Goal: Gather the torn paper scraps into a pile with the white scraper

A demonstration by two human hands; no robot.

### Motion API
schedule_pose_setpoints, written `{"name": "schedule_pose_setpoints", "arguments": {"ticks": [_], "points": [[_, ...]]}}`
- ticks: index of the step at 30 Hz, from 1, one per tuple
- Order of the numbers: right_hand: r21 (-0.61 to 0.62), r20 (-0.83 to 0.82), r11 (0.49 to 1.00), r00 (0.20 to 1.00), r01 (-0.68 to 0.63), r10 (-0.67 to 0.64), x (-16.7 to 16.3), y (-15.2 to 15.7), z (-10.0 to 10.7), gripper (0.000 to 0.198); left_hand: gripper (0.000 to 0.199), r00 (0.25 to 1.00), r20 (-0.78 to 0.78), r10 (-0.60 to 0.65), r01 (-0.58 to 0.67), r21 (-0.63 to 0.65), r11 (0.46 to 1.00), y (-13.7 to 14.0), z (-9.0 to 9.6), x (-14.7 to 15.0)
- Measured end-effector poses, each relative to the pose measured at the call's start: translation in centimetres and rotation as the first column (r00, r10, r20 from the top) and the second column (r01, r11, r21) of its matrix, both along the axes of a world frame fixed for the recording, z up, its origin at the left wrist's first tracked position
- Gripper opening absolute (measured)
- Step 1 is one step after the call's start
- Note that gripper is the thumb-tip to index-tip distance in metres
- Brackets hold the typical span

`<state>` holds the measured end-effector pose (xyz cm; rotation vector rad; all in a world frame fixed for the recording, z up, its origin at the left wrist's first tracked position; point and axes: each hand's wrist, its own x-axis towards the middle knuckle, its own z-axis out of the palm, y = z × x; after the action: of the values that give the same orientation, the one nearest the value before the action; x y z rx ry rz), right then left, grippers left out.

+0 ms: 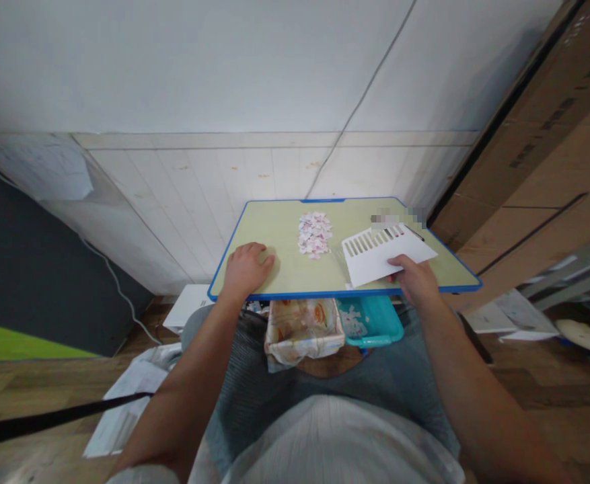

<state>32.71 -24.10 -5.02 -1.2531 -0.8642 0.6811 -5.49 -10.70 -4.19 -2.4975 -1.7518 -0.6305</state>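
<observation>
My right hand (412,277) grips the near edge of a white card (375,265), thumb on top. A row of several slots runs along the card's far side, some showing the table's colour and a few at the right end dark or reddish. The card lies tilted over the right part of a small yellow-green table (284,275) with a blue rim. My left hand (248,267) rests on the table's left part, fingers loosely spread and nothing in them. Between the hands, farther back, lies a pile of small white and pink pieces (315,234).
Below the table's near edge sit a fabric-lined basket (305,346) and a turquoise tray (383,323) with small white pieces inside. A thin dark stick (414,232) lies at the table's right. Behind is a wall with a cable (360,101); tall cardboard boxes (541,195) stand right.
</observation>
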Motion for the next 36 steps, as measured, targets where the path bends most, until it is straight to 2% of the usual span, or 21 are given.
{"name": "schedule_pose_setpoints", "arguments": {"ticks": [3, 7, 15, 24, 29, 32, 36], "points": [[-0.015, 0.027, 1.0, 1.0, -0.014, 0.015, 0.0, 0.0, -0.1, 0.03, 0.042, 1.0, -0.004, 0.002, -0.002, 0.001, 1.0, -0.1, 0.1, 0.0], [-0.096, 0.089, 0.995, 0.996, -0.011, 0.019, 0.4, 0.0, -0.6, 0.03, 0.044, 1.0, -0.005, 0.001, -0.001, -0.006, 1.0, -0.2, 0.2, 0.0], [-0.026, 0.017, 0.999, 0.999, -0.029, 0.029, 0.3, 0.1, 0.0, 0.03, 0.041, 1.0, 0.006, 0.002, -0.002, -0.001, 1.0, -0.1, 0.0, 0.0], [-0.073, 0.123, 0.997, 0.992, 0.01, -0.001, 0.3, -0.1, -0.2, 0.035, 0.041, 1.0, 0.018, 0.006, -0.006, -0.009, 1.0, -0.2, 0.0, 0.2], [-0.024, 0.074, 0.999, 0.997, 0.03, -0.028, -1.3, 1.0, 0.7, 0.049, 0.041, 1.0, 0.019, 0.005, -0.004, -0.015, 1.0, -0.5, 0.2, 0.4], [-0.009, 0.124, 0.999, 0.992, -0.032, 0.033, -3.0, 2.3, 1.0, 0.05, 0.04, 1.0, 0.011, 0.014, -0.014, -0.009, 1.0, -0.7, 0.4, 0.4], [-0.05, 0.155, 0.995, 0.984, -0.085, 0.092, -4.9, 4.1, 0.9, 0.051, 0.041, 1.0, 0.0, 0.021, -0.021, -0.009, 1.0, -0.8, 0.6, 0.5]]}}
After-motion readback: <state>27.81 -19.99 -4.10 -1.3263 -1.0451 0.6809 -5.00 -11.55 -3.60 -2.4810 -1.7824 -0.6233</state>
